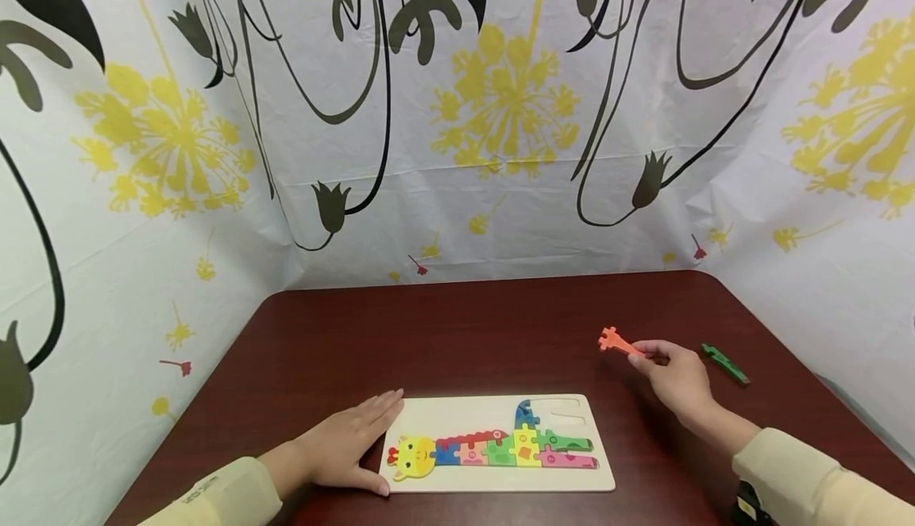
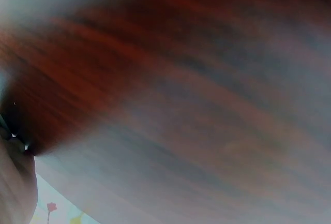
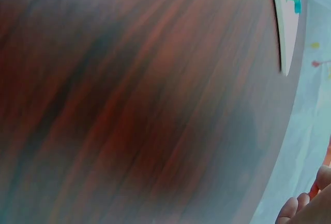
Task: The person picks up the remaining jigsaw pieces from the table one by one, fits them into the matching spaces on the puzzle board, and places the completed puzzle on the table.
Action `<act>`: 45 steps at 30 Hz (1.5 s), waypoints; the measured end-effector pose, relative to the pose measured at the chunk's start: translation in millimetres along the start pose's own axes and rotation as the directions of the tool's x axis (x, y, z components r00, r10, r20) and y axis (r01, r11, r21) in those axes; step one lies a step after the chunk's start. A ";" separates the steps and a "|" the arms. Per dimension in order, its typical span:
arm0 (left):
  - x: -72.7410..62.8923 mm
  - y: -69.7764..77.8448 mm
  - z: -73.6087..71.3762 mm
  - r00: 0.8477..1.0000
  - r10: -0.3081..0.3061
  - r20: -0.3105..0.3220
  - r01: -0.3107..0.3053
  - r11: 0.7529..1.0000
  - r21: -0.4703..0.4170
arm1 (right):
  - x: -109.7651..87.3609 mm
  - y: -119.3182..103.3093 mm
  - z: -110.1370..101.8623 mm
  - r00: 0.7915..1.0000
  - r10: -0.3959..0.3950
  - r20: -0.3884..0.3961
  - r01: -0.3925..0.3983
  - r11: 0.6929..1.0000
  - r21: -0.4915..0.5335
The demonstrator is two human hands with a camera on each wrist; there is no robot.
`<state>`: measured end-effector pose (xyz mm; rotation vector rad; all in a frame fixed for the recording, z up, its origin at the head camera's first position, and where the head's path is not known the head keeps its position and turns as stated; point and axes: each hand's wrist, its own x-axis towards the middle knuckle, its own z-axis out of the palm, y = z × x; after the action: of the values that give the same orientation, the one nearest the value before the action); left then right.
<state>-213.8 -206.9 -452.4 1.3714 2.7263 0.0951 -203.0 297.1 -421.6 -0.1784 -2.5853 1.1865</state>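
A giraffe puzzle board (image 1: 500, 481) lies near the table's front, with a yellow head and several coloured pieces set in it. Thin outlines mark a bare recess at its upper right, beside a blue piece (image 1: 525, 413). My left hand (image 1: 350, 440) rests at the board's left edge, fingers straight. To the right of the board, my right hand (image 1: 675, 375) pinches an orange puzzle piece (image 1: 616, 341) between thumb and fingers above the table. A green puzzle piece (image 1: 725, 365) lies on the table just beyond that hand. In the right wrist view only some fingertips (image 3: 290, 207) show.
The dark red-brown table (image 1: 457, 335) has rounded far corners. A white cloth (image 1: 457, 224) with yellow flowers and grey-green plants hangs behind it and along both sides. A dark band (image 1: 750, 502) sits at the right wrist.
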 end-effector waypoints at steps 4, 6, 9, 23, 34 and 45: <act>-0.1 0.0 0.1 1.000 0.000 0.000 0.000 1.000 0.005 | -6.3 -6.3 5.1 0.999 -0.012 0.036 0.012 1.000 0.000; 0.0 0.2 0.1 1.000 0.001 -0.001 -0.001 1.000 0.006 | -9.1 -9.2 7.4 0.998 -0.016 0.056 0.016 1.000 0.000; 0.0 0.5 0.1 1.000 0.001 0.000 -0.001 1.000 0.007 | -12.4 -12.7 10.5 0.996 -0.021 0.083 0.020 1.000 0.006; 0.3 -2.3 3.2 1.000 0.000 -0.001 0.000 1.000 0.011 | -21.9 -26.3 26.4 0.985 -0.070 0.161 0.066 0.997 0.034; 0.0 -1.7 2.3 1.000 -0.014 0.006 0.014 1.000 -0.006 | -27.8 -34.8 38.7 0.972 -0.054 0.230 0.039 0.997 0.069; -0.4 -1.7 2.5 1.000 -0.016 0.007 0.016 1.000 -0.011 | -33.5 -38.8 49.9 0.963 -0.060 0.262 0.045 0.997 0.061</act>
<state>-214.7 -208.2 -455.0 1.3446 2.7257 0.1044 -186.5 228.0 -430.1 0.0652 -2.7586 1.3403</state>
